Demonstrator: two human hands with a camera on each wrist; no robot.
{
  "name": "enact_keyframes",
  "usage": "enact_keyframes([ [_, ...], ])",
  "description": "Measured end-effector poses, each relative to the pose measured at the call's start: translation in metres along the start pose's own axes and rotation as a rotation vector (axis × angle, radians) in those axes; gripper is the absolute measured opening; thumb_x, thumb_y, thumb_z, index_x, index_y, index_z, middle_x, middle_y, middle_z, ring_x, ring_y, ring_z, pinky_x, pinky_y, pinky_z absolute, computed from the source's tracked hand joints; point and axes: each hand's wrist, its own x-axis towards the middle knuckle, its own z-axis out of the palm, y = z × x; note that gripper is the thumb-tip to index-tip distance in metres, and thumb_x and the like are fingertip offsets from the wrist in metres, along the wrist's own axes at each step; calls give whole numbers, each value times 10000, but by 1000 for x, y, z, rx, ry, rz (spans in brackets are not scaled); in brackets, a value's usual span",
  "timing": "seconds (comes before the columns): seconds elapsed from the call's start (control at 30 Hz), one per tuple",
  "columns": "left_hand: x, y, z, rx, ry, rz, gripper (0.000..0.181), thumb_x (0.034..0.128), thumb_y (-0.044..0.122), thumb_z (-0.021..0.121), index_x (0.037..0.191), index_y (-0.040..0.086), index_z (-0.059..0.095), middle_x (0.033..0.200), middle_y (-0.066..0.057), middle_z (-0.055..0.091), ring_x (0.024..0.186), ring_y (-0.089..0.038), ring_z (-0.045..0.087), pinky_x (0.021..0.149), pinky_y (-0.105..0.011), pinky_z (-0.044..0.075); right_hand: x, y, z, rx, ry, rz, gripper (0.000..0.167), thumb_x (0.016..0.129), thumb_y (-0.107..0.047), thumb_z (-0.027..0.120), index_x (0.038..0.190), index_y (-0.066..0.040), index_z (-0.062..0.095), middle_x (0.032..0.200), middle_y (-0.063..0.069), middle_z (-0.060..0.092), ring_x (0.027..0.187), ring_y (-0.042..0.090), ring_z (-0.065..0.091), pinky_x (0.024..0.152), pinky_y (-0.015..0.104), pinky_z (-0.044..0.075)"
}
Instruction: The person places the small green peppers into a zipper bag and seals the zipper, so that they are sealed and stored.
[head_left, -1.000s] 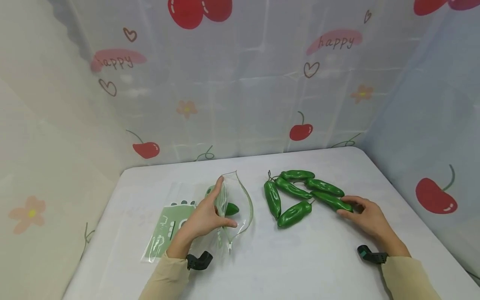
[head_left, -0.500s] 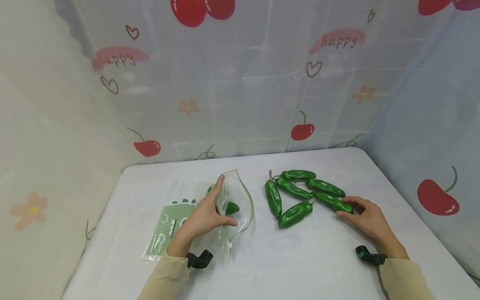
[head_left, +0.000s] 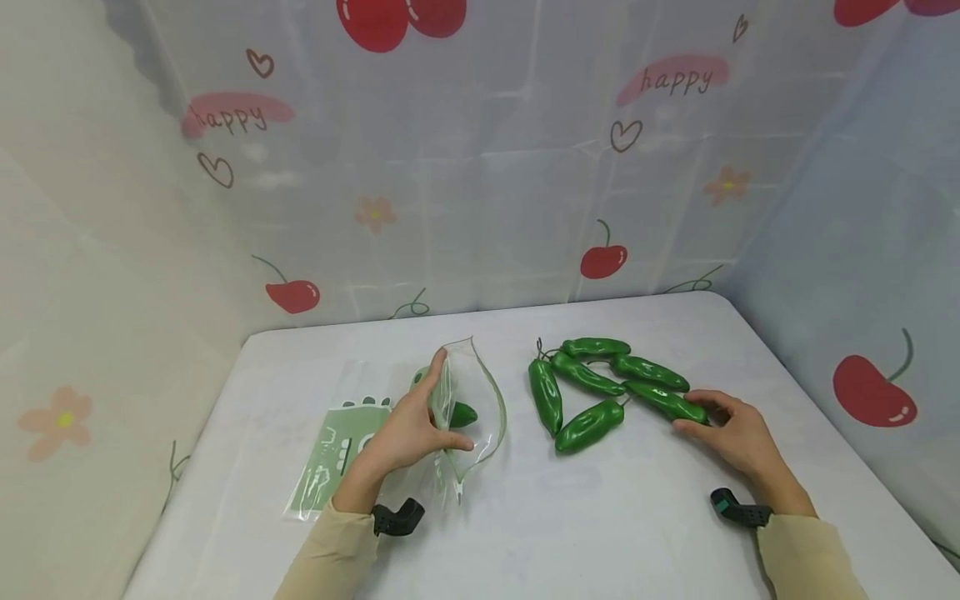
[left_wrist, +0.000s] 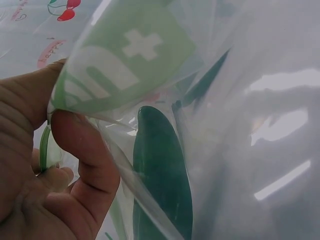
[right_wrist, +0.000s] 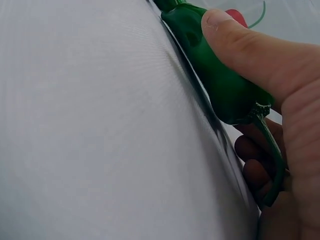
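My left hand (head_left: 408, 425) grips the rim of a clear zip bag (head_left: 491, 417), whose mouth gapes to the right. Inside the bag lies one green chili pepper (head_left: 462, 415); the left wrist view shows this pepper (left_wrist: 160, 175) through the film, close to my curled fingers (left_wrist: 85, 150). On the right, my right hand (head_left: 738, 437) pinches the stem end of another green chili pepper (head_left: 667, 403), which still lies on the table. In the right wrist view my thumb (right_wrist: 245, 45) presses on that pepper (right_wrist: 220, 80), its stem pointing toward the palm.
Several more green peppers (head_left: 588, 427) lie in a loose ring at the middle right of the white table (head_left: 570, 525). A flat bag with a green print (head_left: 337, 458) lies left of my left hand. A printed curtain (head_left: 480, 167) stands behind the table.
The hands, the bag and the peppers keep their places. Only the head view has shifted very slightly.
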Motion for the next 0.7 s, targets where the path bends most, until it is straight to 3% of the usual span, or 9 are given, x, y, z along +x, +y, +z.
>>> enact_keyframes([
  [0.07,0,0,0,-1,1,-3,1380,691,295,981,1651,415,-2,1691,24,251,597,-156,488,584,-316,491,0,0,0,3,4,7,691,848,-475,839,1348,-50,622,1387,276,572,1223,456,543,985,611,448],
  [0.17,0,0,0,0,2,-8,1380,692,291,981,1648,422,-5,1687,29,259,596,-159,494,581,-319,491,-1,-1,-1,-1,21,18,676,846,-477,840,1343,-68,634,1350,238,600,1154,339,558,934,423,481],
  [0.3,0,-1,-1,-6,-1,-5,1378,695,304,978,1646,428,-11,1689,-7,272,587,-159,492,567,-321,487,-2,1,-2,-6,53,17,643,850,-471,839,1333,-92,649,1305,176,628,1039,112,513,798,201,416],
  [0.47,0,-3,-1,-20,-1,3,1388,681,326,983,1654,408,-4,1692,-5,256,588,-161,499,565,-324,490,-5,4,-4,28,79,9,620,850,-441,848,1330,-100,653,1262,107,619,924,-62,478,747,131,422],
  [0.7,0,-2,-2,-21,8,-8,1393,681,285,986,1647,427,-7,1690,-4,263,603,-174,504,574,-329,493,-2,5,-4,55,101,-14,608,854,-403,854,1329,-82,652,1193,-37,597,913,-83,493,735,85,420],
])
